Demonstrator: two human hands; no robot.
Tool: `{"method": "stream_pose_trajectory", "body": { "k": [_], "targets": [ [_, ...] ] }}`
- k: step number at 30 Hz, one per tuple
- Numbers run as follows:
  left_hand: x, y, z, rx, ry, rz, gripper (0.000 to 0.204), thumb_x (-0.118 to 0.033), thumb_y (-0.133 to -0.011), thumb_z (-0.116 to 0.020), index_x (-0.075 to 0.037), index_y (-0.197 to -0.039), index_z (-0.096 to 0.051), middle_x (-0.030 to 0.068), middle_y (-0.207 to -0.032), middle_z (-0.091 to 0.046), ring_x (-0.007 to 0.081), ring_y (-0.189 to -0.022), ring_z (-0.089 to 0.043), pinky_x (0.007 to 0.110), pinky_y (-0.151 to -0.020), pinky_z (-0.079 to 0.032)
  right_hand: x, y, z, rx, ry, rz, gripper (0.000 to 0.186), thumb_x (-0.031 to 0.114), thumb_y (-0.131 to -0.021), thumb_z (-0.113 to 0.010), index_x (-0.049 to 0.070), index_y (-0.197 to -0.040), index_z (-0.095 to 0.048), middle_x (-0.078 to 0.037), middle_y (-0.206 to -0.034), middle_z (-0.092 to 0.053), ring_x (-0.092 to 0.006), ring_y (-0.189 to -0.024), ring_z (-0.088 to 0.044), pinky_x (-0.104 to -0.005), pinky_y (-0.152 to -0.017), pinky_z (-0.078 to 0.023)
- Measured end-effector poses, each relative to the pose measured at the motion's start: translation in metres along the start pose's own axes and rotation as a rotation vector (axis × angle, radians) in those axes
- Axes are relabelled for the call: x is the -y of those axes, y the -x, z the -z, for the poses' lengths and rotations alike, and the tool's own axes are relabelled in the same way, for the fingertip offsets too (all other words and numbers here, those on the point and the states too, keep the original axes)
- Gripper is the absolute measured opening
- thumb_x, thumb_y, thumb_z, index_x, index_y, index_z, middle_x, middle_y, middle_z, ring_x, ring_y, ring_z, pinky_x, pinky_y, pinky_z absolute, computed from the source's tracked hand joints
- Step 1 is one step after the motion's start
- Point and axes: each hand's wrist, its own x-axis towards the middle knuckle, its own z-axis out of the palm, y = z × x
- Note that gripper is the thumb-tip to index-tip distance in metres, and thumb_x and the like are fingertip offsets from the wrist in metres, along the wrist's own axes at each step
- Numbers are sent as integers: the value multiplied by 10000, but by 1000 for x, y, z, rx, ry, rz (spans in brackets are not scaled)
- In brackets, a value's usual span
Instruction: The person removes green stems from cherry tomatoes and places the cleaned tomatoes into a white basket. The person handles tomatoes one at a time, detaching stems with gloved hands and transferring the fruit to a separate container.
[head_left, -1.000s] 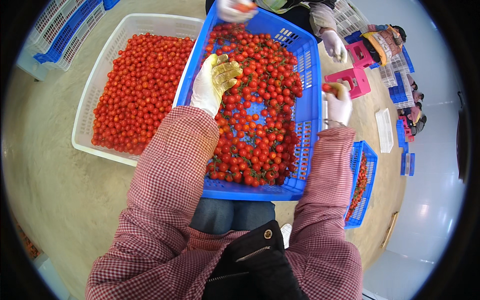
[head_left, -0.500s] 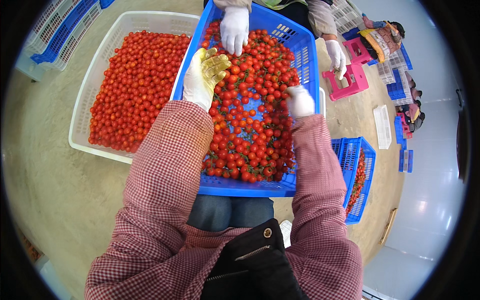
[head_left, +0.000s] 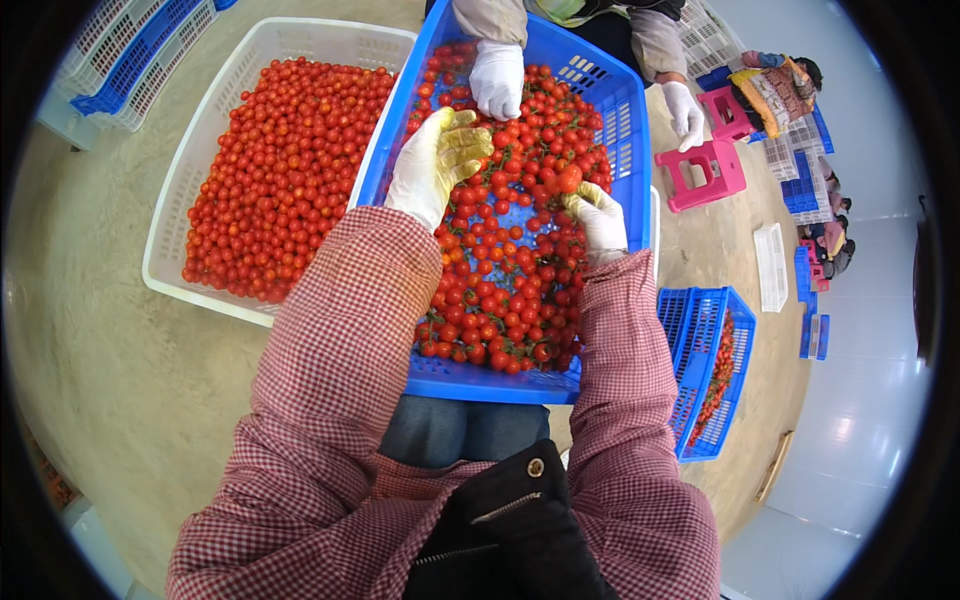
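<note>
A blue plastic crate point(head_left: 480, 386) of cherry tomatoes, many on green stems, rests in front of me above my knees. My left hand point(head_left: 437, 165), in a white glove stained yellow-green on the fingers, hovers over its left side, palm turned inward and fingers apart, with nothing visible in it. On the right side, my right hand point(head_left: 597, 215), also gloved, is closed with a cherry tomato point(head_left: 570, 178) at its fingertips. Left of the blue crate stands a white crate point(head_left: 165, 230) full of loose, stemless cherry tomatoes point(head_left: 290, 180).
Across from me, a co-worker's gloved hand point(head_left: 497, 80) reaches into the blue crate; their other hand point(head_left: 684, 115) hangs outside. Pink stools point(head_left: 702, 175) stand beyond. Blue crates point(head_left: 712, 370) with more tomatoes sit at right. Stacked crates point(head_left: 135, 65) stand far left.
My right hand has turned and its fingertips now show, with a tomato at them. My left hand stays raised and open. The co-worker's hand remains among the tomatoes; the whole view has shifted slightly.
</note>
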Motion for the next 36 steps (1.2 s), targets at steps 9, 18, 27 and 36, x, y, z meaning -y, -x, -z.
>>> {"method": "stream_pose_trajectory", "body": {
  "k": [9, 18, 27, 36],
  "targets": [
    [18, 6, -7, 322, -376, 210, 341, -295, -870, -522, -61, -1116, -552, 28, -991, -614, 108, -876, -580, 252, -760, -450, 35, 41, -39, 313, -574, 84, 323, 98, -806, -583, -32, -1095, -518, -90, -985, -609, -148, -819, -580, -252, -694, -461],
    [29, 15, -15, 336, -638, -9, 269, -197, -853, -575, -19, -1055, -560, 38, -942, -599, 93, -809, -574, 223, -694, -463, 48, 55, -56, 10, -69, 145, 133, 59, -802, -587, -14, -913, -597, -12, -786, -617, -55, -664, -514, -196, -597, -407],
    [21, 20, -21, 337, -592, 28, 333, -162, -831, -577, -49, -1137, -511, 11, -938, -570, 83, -749, -541, 181, -625, -433, 48, 57, -58, -4, 200, 177, 94, 33, -797, -597, -20, -875, -598, -21, -778, -614, -60, -688, -534, -203, -620, -434],
    [35, 15, -19, 192, -641, -119, 230, -135, -806, -629, -24, -992, -555, 25, -848, -571, 72, -690, -521, 216, -608, -431, 44, 55, -62, 70, 25, 138, 101, 21, -794, -577, -22, -884, -596, -18, -774, -616, -52, -676, -534, -197, -595, -429]
  ]
}}
